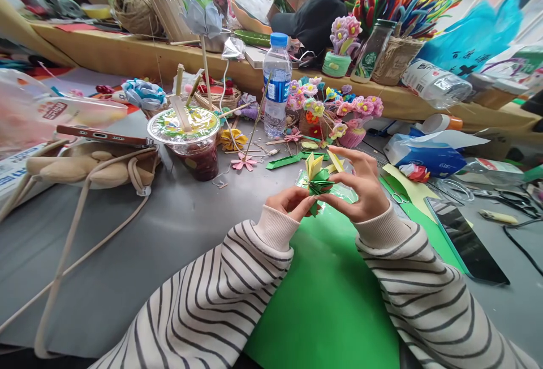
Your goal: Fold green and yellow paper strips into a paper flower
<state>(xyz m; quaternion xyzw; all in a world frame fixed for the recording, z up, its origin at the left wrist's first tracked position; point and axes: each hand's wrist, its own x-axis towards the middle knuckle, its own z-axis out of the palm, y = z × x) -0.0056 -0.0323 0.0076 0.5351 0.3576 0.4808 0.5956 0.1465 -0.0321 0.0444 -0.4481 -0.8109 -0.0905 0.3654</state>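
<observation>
Paper flower sits pinched between both my hands above the green sheet on the worktop. My left hand grips its base from below-left; my right hand closes fingertips on its right side, yellow folds pointing up and away.

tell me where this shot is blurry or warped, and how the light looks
Head view: soft, even light, faint shadows; sharp on both hands, left and right, pinching the paper flower; top left corner smeared with blur; the shelf bows from wide-angle distortion; glare on the phone.
</observation>
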